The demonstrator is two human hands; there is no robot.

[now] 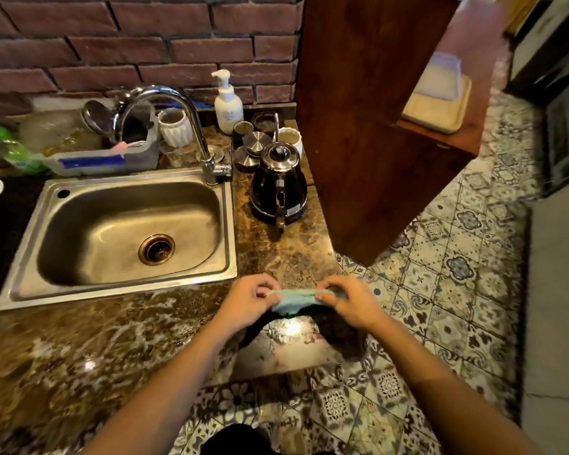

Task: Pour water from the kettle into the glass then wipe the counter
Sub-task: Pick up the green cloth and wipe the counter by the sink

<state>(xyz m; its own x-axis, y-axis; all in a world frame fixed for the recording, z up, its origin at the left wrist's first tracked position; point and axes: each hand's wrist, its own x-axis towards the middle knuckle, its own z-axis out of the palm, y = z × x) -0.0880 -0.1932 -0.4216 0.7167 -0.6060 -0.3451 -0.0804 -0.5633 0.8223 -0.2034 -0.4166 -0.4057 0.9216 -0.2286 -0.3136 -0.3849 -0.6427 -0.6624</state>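
Observation:
A pale green cloth (294,300) is stretched between my two hands, just above the brown marble counter (276,251) near its front right corner. My left hand (248,298) pinches the cloth's left end and my right hand (350,302) pinches its right end. The black kettle (278,188) with a chrome lid stands upright on its base farther back on the counter, right of the sink. A clear glass (174,156) stands behind the tap, partly hidden by it; its contents cannot be made out.
A steel sink (122,231) with a curved tap (191,126) fills the left. Behind it stand a dish rack (105,156), white cups, a soap pump bottle (227,103) and metal lids. A wooden cabinet (375,126) borders the counter's right. Patterned tile floor lies below.

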